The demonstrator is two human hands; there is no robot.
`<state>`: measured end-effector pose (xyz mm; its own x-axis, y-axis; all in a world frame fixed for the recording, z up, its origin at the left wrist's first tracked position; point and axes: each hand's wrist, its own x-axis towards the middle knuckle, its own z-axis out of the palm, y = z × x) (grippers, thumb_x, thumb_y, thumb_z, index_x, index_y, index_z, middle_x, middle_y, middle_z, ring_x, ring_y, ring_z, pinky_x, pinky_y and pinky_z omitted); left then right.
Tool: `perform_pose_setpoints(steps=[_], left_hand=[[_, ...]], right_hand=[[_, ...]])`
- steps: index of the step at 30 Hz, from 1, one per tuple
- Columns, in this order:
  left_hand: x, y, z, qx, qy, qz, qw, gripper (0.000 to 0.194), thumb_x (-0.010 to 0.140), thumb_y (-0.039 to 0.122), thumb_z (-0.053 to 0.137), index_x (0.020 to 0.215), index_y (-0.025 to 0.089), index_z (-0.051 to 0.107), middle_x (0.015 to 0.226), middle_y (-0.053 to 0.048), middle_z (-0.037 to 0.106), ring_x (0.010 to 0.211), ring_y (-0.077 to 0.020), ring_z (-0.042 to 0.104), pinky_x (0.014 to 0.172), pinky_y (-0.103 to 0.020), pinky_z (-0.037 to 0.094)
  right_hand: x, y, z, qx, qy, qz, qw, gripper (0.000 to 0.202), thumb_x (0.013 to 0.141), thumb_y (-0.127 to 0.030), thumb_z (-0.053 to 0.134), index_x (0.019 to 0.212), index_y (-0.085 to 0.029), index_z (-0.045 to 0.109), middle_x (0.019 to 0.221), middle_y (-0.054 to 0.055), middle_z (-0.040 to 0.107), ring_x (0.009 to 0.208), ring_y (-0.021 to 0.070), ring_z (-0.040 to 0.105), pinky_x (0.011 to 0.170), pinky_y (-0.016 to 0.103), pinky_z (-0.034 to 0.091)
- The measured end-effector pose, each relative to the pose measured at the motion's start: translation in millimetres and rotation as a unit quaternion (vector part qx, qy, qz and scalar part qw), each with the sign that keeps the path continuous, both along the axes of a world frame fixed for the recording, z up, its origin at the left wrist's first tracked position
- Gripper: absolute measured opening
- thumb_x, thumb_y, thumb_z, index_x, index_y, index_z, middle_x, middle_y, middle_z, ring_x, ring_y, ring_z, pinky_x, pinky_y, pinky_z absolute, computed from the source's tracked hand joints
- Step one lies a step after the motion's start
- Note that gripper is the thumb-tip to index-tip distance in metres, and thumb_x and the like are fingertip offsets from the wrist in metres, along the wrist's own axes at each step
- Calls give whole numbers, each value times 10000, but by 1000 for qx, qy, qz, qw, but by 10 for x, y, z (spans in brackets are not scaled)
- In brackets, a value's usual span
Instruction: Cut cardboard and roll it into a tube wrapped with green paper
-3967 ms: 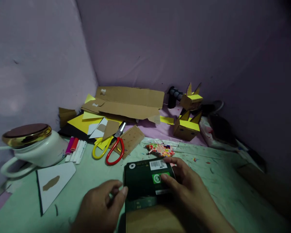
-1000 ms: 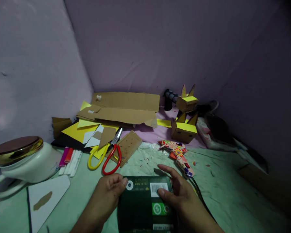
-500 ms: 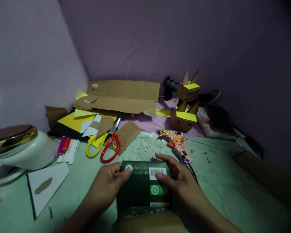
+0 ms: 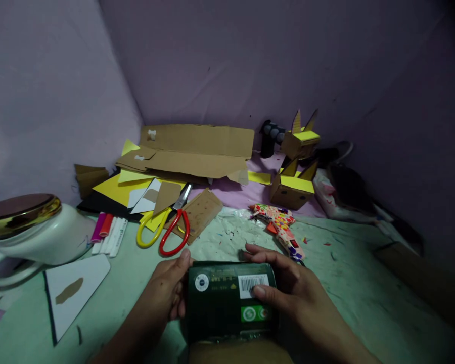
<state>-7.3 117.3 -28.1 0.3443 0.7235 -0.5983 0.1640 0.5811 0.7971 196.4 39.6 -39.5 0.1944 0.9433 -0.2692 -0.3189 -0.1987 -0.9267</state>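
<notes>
Close to me is a dark green printed cardboard box point(image 4: 216, 308) with a barcode and round marks on its face. My left hand point(image 4: 169, 290) is closed at its left edge, thumb up by the top corner and fingers curled behind. On the other side my right hand point(image 4: 291, 283) grips the box, its thumb pressed by the barcode and its index finger along the top edge. A plain brown cardboard surface point(image 4: 238, 352) shows at the bottom of the view, below the green face. How it joins the box I cannot tell.
Beyond the hands lie red-and-yellow-handled scissors point(image 4: 174, 217) and a floral-patterned glue gun point(image 4: 278, 222). Markers point(image 4: 109, 235) and a white lidded mug point(image 4: 49, 235) are at left. Flattened cardboard point(image 4: 197, 151) and eared cardboard boxes point(image 4: 291, 194) stand farther back.
My left thumb has moved off the box's face to its top left edge. The green box sits slightly lower and further right in view; my right hand keeps its hold.
</notes>
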Motion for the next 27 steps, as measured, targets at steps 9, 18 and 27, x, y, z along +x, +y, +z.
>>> perform_pose_setpoints(steps=[9, 18, 27], left_hand=[[62, -76, 160, 82, 32, -38, 995, 388, 646, 508, 732, 768, 149, 649, 554, 22, 578, 406, -54, 370, 370, -162, 214], [112, -77, 148, 75, -11, -21, 997, 366, 638, 498, 749, 734, 158, 650, 686, -36, 681, 664, -207, 624, 611, -281, 474], [96, -62, 152, 78, -12, -29, 996, 385, 657, 518, 742, 787, 164, 666, 751, -45, 727, 724, -239, 671, 669, -310, 526]], right_hand=[[-45, -23, 13, -66, 54, 9, 996, 413, 629, -212, 779, 1003, -213, 601, 813, 37, 653, 681, 200, 607, 560, 313, 494], [-79, -30, -44, -74, 58, -40, 995, 494, 586, -251, 835, 1015, -244, 590, 781, 2, 636, 660, 175, 587, 568, 294, 462], [29, -1, -180, -112, 136, 57, 983, 458, 701, -581, 705, 685, -127, 642, 611, 44, 610, 598, 167, 571, 630, 308, 432]])
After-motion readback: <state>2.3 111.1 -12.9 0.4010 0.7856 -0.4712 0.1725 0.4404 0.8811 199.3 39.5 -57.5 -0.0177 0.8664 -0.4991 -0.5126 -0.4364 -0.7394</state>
